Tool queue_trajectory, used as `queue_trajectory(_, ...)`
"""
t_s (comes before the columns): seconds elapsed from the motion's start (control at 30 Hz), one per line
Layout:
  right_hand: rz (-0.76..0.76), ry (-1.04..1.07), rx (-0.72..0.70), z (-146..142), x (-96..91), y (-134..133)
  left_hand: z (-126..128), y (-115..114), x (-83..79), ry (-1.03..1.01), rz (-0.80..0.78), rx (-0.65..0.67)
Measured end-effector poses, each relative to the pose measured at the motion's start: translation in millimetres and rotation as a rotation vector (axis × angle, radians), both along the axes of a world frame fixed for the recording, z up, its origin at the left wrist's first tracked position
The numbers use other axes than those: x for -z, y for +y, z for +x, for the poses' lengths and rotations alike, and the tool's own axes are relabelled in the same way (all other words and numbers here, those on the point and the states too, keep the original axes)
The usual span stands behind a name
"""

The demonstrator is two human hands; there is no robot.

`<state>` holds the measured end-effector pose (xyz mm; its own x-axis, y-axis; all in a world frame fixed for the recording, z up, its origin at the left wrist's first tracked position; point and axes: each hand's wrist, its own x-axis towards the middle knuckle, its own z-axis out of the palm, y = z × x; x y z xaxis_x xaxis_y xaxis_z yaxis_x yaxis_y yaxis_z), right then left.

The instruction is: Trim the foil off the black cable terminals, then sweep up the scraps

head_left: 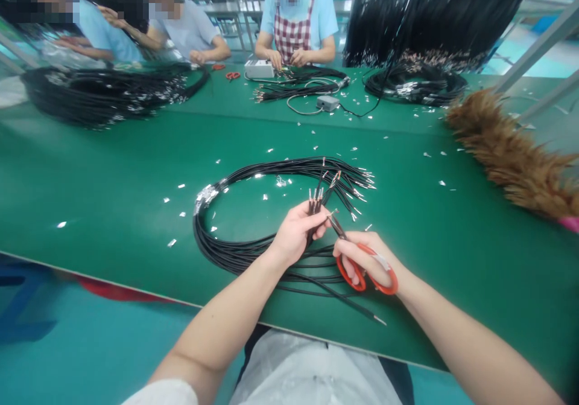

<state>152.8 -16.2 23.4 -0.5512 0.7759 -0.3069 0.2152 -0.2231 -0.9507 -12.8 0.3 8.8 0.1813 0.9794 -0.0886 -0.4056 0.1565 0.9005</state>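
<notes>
On green tabletop: black cables, likely light, springy; best held near ends. Left hand clasping several; right hand gripping red-handled scissors.

Bright, even light spreads over the green tabletop and glints off silvery scraps, while the brown duster and outer edges smear into stretched blur.
</notes>
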Motion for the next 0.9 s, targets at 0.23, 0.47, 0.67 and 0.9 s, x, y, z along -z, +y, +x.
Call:
queue_trajectory(0.23, -0.040, 0.119, 0.052, -4, 2.7, -4, 1, -1, -0.2, 0.021, 0.002, -0.015)
queue_trajectory(0.47, -0.050, 0.283, 0.138, -14, 13.4, -7, 1, 0, 0.8, 0.012, 0.010, -0.063)
queue_trajectory(0.67, 0.083, 0.153, 0.298, -5, 3.9, -4, 2, 6, 5.9, 0.041, -0.025, -0.197)
queue_trajectory(0.9, 0.378, 0.187, 0.382, 8, -19.8, 19, 8, 1, 11.6, 0.125, -0.002, -0.142)
